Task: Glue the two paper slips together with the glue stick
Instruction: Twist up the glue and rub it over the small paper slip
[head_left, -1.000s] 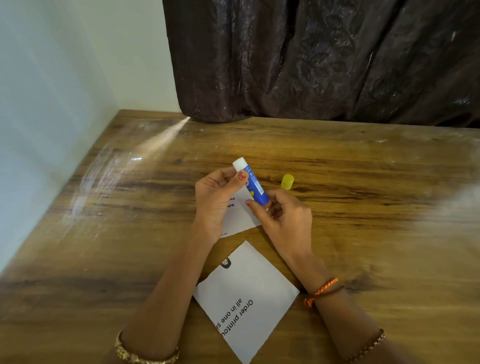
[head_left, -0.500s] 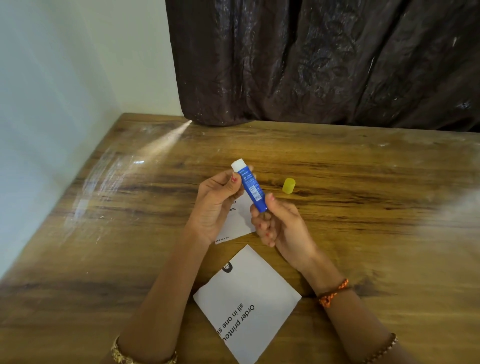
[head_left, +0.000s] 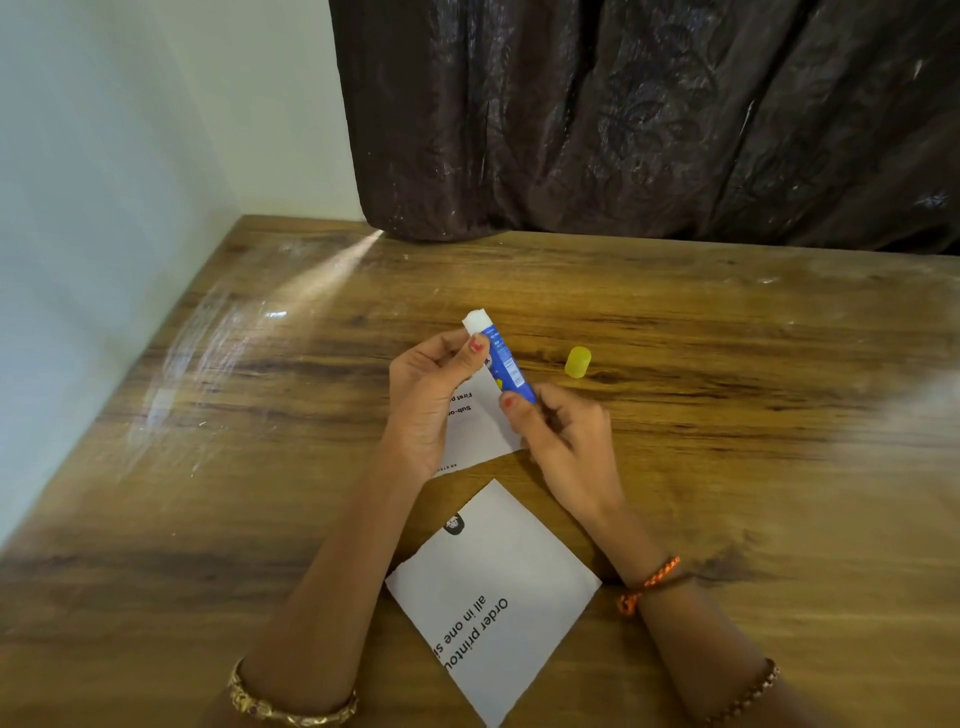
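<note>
A blue glue stick (head_left: 503, 360) with white glue showing at its far end is held tilted above the table. My left hand (head_left: 431, 395) pinches its upper part and my right hand (head_left: 563, 441) grips its base. One white paper slip (head_left: 480, 431) with printed text lies under my hands, partly hidden by them. The second slip (head_left: 493, 587), larger and printed "Order printou", lies nearer me between my forearms. The yellow cap (head_left: 577, 361) stands on the table to the right of the stick.
The wooden table (head_left: 727, 415) runs back to a dark curtain (head_left: 649, 119). A pale wall (head_left: 104, 208) borders the table's left edge.
The glue stick stays held in both hands and shifts slightly. My right hand's fingers have re-closed around its base. The slips and the cap lie where they were.
</note>
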